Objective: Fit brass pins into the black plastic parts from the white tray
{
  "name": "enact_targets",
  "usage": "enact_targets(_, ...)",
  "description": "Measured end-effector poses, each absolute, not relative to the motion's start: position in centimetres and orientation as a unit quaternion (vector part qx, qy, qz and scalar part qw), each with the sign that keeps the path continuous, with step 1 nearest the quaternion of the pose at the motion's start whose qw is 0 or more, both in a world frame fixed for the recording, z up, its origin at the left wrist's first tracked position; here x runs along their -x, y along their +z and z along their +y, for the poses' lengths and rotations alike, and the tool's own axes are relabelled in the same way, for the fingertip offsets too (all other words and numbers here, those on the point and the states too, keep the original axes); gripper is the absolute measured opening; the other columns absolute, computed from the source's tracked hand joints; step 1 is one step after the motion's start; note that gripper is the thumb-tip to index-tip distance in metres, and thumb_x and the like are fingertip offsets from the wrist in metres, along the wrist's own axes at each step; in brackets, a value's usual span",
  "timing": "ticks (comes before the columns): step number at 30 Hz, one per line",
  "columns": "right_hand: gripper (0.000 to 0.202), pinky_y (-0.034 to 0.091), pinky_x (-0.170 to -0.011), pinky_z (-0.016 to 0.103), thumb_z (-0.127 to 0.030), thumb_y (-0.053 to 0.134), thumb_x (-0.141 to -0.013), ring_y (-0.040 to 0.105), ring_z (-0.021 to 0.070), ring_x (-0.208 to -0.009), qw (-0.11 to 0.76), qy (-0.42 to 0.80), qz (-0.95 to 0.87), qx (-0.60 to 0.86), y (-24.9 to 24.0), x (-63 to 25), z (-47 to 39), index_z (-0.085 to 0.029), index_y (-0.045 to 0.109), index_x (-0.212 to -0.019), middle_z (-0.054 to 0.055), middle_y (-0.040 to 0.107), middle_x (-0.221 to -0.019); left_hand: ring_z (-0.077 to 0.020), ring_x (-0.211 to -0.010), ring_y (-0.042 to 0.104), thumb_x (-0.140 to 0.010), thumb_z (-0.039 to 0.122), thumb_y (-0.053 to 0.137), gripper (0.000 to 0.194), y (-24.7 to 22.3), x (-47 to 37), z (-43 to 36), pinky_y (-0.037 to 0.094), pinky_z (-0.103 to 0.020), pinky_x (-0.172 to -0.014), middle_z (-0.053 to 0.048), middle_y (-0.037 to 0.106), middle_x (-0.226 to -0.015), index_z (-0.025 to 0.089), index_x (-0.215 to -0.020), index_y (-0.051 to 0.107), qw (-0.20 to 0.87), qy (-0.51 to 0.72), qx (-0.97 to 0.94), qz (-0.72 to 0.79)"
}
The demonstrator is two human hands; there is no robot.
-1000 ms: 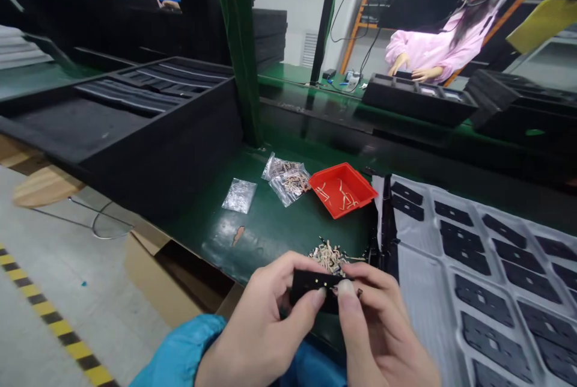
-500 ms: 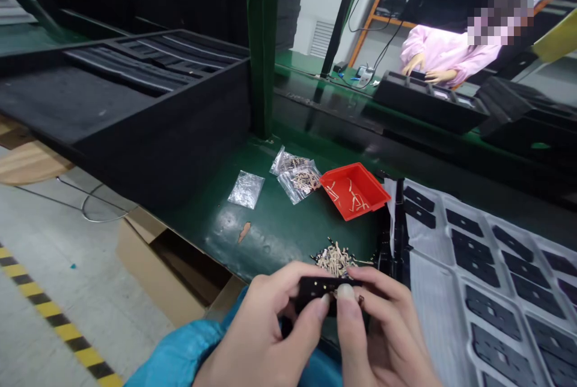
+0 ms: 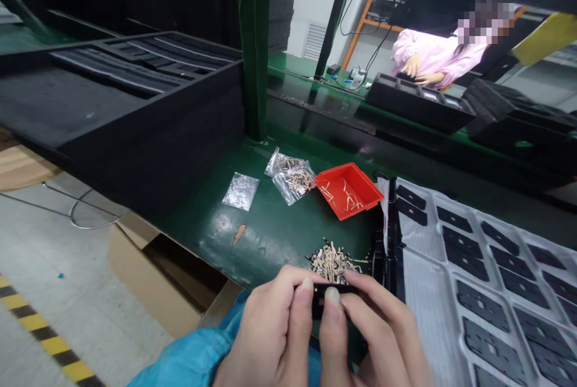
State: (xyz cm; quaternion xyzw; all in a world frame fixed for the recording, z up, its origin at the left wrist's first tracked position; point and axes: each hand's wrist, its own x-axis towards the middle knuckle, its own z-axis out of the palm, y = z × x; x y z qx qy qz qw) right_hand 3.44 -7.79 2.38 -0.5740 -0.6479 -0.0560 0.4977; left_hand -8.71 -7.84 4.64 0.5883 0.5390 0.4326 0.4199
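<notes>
Between my two hands is a small black plate (image 3: 319, 304) with little holes, mostly covered by my fingers. My left hand (image 3: 274, 327) grips its left end, the thumb lying on its near face. My right hand (image 3: 383, 327) closes on the right side, its thumb pressed against the same face near the middle. Whether a smaller part sits under the thumbs, I cannot tell. Just beyond the plate lies a loose heap of small tan and black strip-like parts (image 3: 332, 259) on the green bench (image 3: 279, 243).
A red bin (image 3: 363, 185) holds a few strips. Clear bags of parts (image 3: 297, 181) and another clear bag (image 3: 240, 191) lie left of it. White trays (image 3: 421, 285) of black plates stand right. A black case (image 3: 148, 134) and cardboard box (image 3: 153, 273) are left. A co-worker (image 3: 428, 50) sits opposite.
My left thumb has moved up and left on the black plate, and my right thumb has shifted slightly left. The whole view has shifted a little, so the surroundings appear further left.
</notes>
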Motion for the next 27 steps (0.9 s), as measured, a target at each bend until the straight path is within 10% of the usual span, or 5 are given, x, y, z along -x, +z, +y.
enact_targets(16,0.021,0.062,-0.069,0.015,-0.036,0.078,-0.093,0.079,0.0114,-0.073,0.64,0.288,-0.351,0.62,2.5,-2.7,-8.9,-0.022,0.068,-0.105,0.0,0.081,-0.085,-0.0109,-0.042,0.051,-0.11,0.031,0.044,0.031,3.1,6.4,-8.9,0.036,-0.021,-0.045,0.005,0.056,-0.051,0.023,-0.087,0.064,0.33,0.44,-0.577,0.604)
enact_targets(27,0.029,0.066,-0.071,0.019,0.003,0.067,-0.088,0.079,0.0133,-0.079,0.515,0.022,-0.763,0.39,1.0,-10.0,-8.5,-0.015,0.069,-0.11,0.005,0.078,-0.091,-0.0093,-0.046,0.064,-0.103,0.013,0.055,0.021,3.4,7.8,-9.7,0.048,-0.018,-0.053,0.008,0.068,-0.059,0.028,-0.104,0.07,0.236,0.468,-0.687,0.504)
